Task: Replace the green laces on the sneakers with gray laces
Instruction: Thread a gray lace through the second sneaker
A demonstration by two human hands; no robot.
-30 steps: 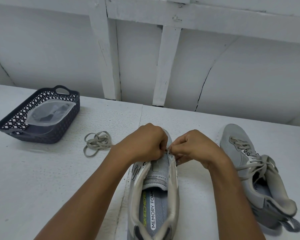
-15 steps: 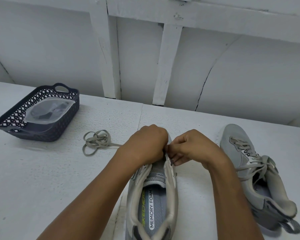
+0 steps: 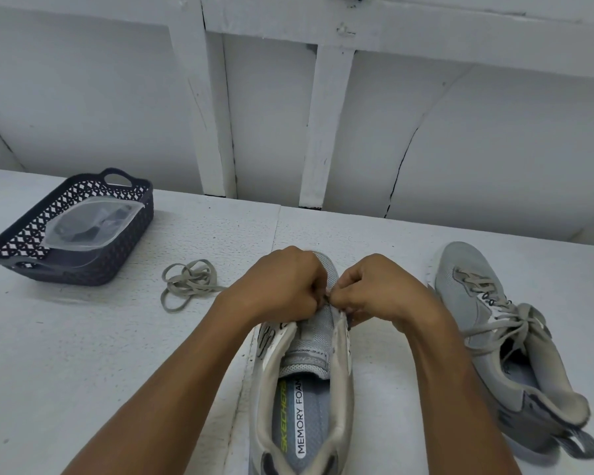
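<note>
The near sneaker [image 3: 302, 389] lies close on the table [image 3: 66, 354], toe pointing away, with no lace in it. Both hands are curled tight at its front lace holes, left hand [image 3: 282, 286] and right hand [image 3: 381, 293], pinching the flaps. I cannot tell if a lace tip is between the fingers. I think it helps to hold the flap steady and push the tip straight through. Inside, the shoe says "SKECHERS MEMORY FOAM". Farther off lie a loose lace [image 3: 189, 282], the laced sneaker [image 3: 504, 341], and a basket [image 3: 83, 269].
</note>
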